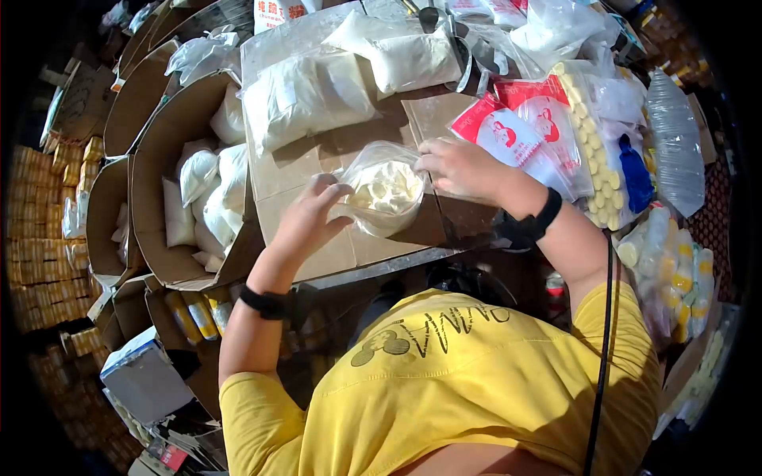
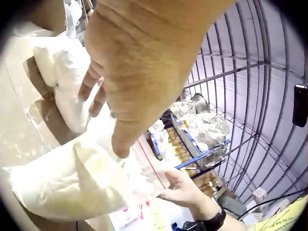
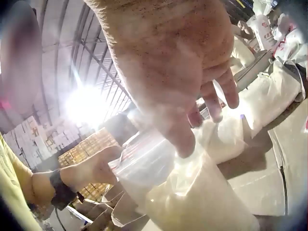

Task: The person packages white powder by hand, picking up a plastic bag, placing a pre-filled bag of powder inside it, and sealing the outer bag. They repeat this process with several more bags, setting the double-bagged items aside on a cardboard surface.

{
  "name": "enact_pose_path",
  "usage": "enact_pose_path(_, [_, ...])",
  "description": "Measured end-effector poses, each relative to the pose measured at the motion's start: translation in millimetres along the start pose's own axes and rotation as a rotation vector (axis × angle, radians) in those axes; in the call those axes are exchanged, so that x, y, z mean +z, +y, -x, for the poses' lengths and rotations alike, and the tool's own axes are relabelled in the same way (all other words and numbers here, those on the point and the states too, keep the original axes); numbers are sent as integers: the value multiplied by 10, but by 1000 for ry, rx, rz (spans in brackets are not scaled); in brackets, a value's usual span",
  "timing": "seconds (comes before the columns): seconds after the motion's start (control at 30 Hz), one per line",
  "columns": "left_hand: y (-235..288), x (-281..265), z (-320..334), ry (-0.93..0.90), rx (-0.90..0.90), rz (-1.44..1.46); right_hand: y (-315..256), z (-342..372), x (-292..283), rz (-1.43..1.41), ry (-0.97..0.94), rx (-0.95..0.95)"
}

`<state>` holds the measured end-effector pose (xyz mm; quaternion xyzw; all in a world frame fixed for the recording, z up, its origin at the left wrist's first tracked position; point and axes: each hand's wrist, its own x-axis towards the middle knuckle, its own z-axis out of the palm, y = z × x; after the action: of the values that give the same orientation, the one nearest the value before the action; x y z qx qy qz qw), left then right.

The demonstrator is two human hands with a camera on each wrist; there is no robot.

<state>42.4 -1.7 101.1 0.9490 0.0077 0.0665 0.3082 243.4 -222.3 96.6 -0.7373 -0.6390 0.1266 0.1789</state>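
Note:
A clear zip bag (image 1: 382,222) of pale cream powder (image 1: 386,190) stands on cardboard in front of the person, its mouth wide apart. My left hand (image 1: 305,210) pinches the left side of its rim, thumb toward the person. Opposite it, my right hand (image 1: 462,168) pinches the right side of the rim. The left wrist view shows the red zip line (image 2: 151,163) running between both hands. In the right wrist view the bag's filled lower part (image 3: 197,202) bulges below the right thumb; the other right fingertips lie behind the film.
Large powder bags (image 1: 313,99) lie beyond the zip bag. Red-and-white printed packets (image 1: 508,131) and a sleeve of yellow rolls (image 1: 591,143) are at the right. Left of the work surface stands a carton (image 1: 151,214) holding white bags. A dark metal scoop (image 1: 468,59) lies at the back.

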Motion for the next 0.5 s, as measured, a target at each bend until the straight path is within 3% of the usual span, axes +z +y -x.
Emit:
enact_pose_path(0.07, [-179,123,-35,-37,13,-96,171,-103,37,91,-104,-49])
enact_pose_path(0.1, [-212,143,-41,-56,18,-143,170,-90,49,49,73,-114])
enact_pose_path(0.2, [-147,165,134,32,31,-140,96,145,-50,3,6,-37])
enact_pose_path(0.23, [-76,145,196,-63,57,-201,19,195,-72,1,6,-105])
enact_pose_path(0.33, [-21,225,230,34,167,-96,34,280,4,-206,30,2])
enact_pose_path(0.37, [-16,251,243,50,146,-76,27,297,-17,-344,-57,274])
enact_pose_path(0.47, [-107,433,328,258,-82,267,126,274,140,-712,11,291])
enact_pose_path(0.5, [-143,489,324,215,-114,355,189,254,232,-824,-128,378])
